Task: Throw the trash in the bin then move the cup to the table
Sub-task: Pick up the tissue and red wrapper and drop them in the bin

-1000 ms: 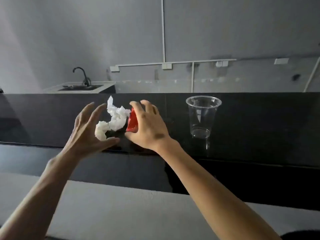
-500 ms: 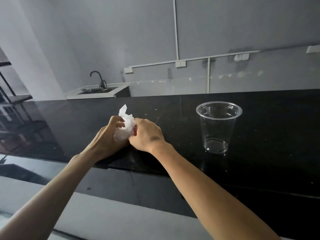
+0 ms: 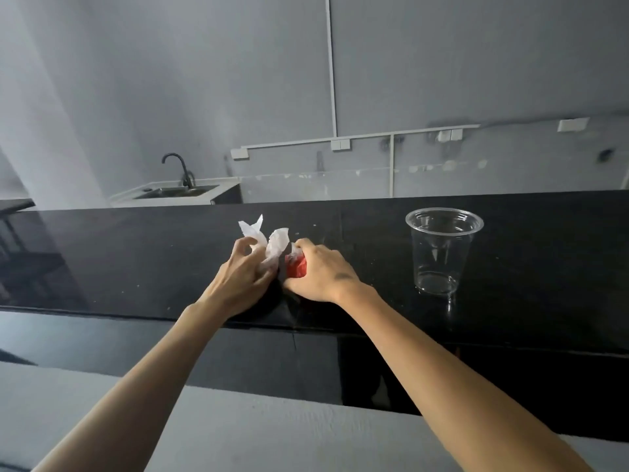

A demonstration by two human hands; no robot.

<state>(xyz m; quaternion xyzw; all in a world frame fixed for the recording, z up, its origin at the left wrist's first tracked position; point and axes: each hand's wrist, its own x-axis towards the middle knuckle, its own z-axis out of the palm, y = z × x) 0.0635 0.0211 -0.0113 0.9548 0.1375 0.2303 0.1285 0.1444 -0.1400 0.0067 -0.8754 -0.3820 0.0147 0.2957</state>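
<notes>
A crumpled white tissue (image 3: 276, 246) sits on the black counter (image 3: 136, 260), and my left hand (image 3: 238, 274) is closed around its lower part. Right beside it, my right hand (image 3: 318, 272) grips a crumpled red wrapper (image 3: 296, 267). The two hands nearly touch near the counter's front edge. A clear plastic cup (image 3: 442, 250) stands upright and empty on the counter, well to the right of my right hand. No bin is in view.
A sink (image 3: 177, 191) with a black tap (image 3: 180, 168) lies at the back left behind the counter. A grey wall with white conduit and sockets rises behind. A pale ledge (image 3: 238, 430) runs below the counter's front face.
My left hand went from open beside the tissue to closed on it. Both hands have gathered the tissue and red wrapper together on the counter. The cup has not moved.
</notes>
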